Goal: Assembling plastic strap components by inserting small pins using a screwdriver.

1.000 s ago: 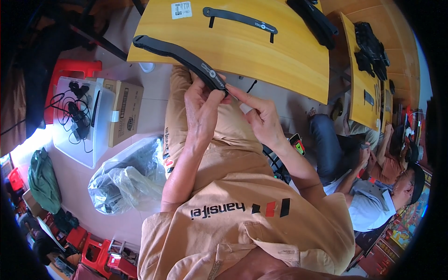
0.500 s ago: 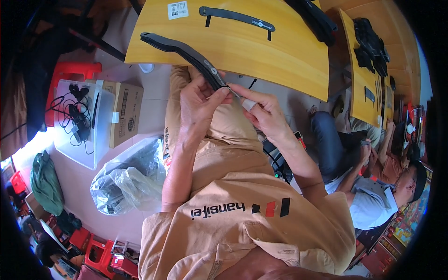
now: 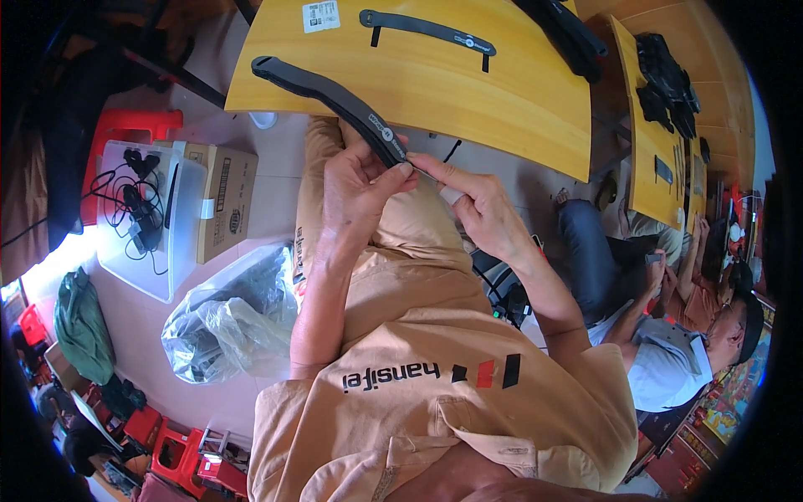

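A long, curved black strap [image 3: 326,90], which looks like stacked layers, slants from above the table's near edge down to my hands. My left hand [image 3: 355,188] is closed round its lower end, thumb pressed on top. At that same end, my right hand [image 3: 488,213] pinches, its index fingertip close to my left thumb. A thin, pale sliver shows under the right fingers, too small to name. Something white [image 3: 451,195] sits against the right fingers; whether it is tape or a held thing I cannot tell.
On the yellow table [image 3: 502,109] lie a similar black strap [image 3: 428,31] with two short tabs, a white label [image 3: 321,16] and more black straps [image 3: 562,38]. Left are a clear bin of cables [image 3: 167,251], a cardboard box [image 3: 227,197] and a plastic bag [image 3: 230,322]. People sit at right.
The strap has turned slightly, showing more of its printed face. My right hand has shifted a little and its index finger lies straighter along the strap's end. My left hand keeps its hold.
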The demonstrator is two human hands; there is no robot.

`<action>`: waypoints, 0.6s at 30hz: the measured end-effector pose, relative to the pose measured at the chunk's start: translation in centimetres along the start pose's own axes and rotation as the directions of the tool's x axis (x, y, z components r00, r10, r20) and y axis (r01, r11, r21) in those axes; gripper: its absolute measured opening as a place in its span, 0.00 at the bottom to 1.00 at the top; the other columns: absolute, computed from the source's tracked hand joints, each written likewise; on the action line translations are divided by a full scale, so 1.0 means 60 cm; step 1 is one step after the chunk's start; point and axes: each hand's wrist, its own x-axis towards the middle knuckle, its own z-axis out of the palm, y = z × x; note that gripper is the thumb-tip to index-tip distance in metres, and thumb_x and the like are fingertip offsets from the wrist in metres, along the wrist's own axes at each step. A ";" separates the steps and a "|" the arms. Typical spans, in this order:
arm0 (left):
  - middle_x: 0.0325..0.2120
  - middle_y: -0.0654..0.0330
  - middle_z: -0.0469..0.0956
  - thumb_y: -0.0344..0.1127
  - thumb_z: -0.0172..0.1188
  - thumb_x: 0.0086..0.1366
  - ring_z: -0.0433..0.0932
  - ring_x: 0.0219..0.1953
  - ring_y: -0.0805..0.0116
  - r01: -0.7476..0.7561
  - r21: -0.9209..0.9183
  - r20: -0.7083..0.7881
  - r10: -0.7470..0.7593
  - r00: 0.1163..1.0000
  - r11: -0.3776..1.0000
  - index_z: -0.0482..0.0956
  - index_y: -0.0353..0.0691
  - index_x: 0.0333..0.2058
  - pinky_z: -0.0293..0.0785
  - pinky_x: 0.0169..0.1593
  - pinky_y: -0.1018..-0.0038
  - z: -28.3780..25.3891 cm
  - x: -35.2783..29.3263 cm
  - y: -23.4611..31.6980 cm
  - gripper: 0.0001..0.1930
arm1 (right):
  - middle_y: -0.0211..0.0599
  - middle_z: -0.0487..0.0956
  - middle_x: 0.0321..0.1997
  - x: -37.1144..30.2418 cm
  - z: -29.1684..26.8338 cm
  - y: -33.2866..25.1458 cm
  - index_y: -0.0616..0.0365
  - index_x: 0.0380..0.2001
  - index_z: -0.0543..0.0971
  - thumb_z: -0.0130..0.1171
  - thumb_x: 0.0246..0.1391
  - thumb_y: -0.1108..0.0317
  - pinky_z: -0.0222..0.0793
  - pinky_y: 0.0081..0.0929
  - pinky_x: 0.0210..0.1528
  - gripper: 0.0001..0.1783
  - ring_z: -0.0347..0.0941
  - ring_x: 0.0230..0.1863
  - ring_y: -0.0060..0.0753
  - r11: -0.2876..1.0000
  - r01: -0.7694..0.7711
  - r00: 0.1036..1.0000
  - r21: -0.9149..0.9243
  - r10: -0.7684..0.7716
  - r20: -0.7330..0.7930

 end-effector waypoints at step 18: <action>0.29 0.58 0.75 0.19 0.55 0.54 0.76 0.30 0.73 -0.183 0.090 -0.146 0.195 0.970 0.979 0.71 0.28 0.39 0.75 0.37 0.78 0.014 -0.007 0.003 0.12 | 0.33 0.76 0.21 0.009 0.021 -0.016 0.55 0.49 0.72 0.35 0.37 0.87 0.57 0.16 0.16 0.33 0.62 0.13 0.17 0.843 -0.137 0.988 0.520 0.157 0.006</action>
